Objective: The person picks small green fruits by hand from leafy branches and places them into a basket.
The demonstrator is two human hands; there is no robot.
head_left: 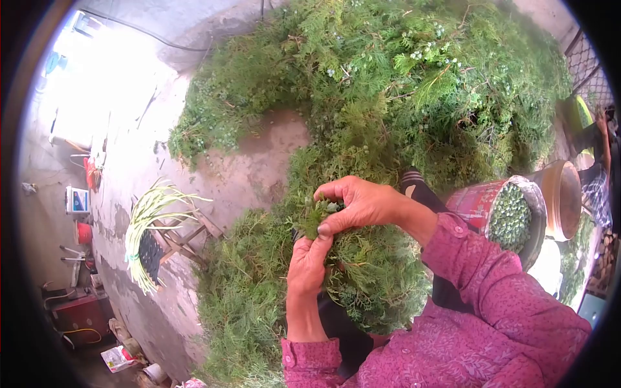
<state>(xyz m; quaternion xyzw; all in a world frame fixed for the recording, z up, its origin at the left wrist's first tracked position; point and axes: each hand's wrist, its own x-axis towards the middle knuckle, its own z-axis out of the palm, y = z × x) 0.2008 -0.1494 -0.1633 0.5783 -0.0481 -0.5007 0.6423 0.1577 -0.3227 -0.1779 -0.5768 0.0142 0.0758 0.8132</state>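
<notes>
My left hand (309, 266) is closed on a small evergreen sprig (314, 216), pinching it near its lower end. Just above it, my right hand (362, 204) curls thumb and fingers around the sprig's upper part, where pale green cones show. The two hands nearly touch at the thumbs. Beneath and around them lie cut evergreen branches (259, 284), and a large heap of the same branches (388, 77) rises beyond. Off to the right, a red bucket (467, 205) leans toward me, filled with small green cones (511, 218).
A brown bucket (563, 200) stands behind the red one. To the left, a small stool (187, 242) bears a bundle of long green beans (139, 223). Along the left wall are a white bucket (77, 200) and a dark red box (81, 320). Another person's arm (605, 139) shows at the far right.
</notes>
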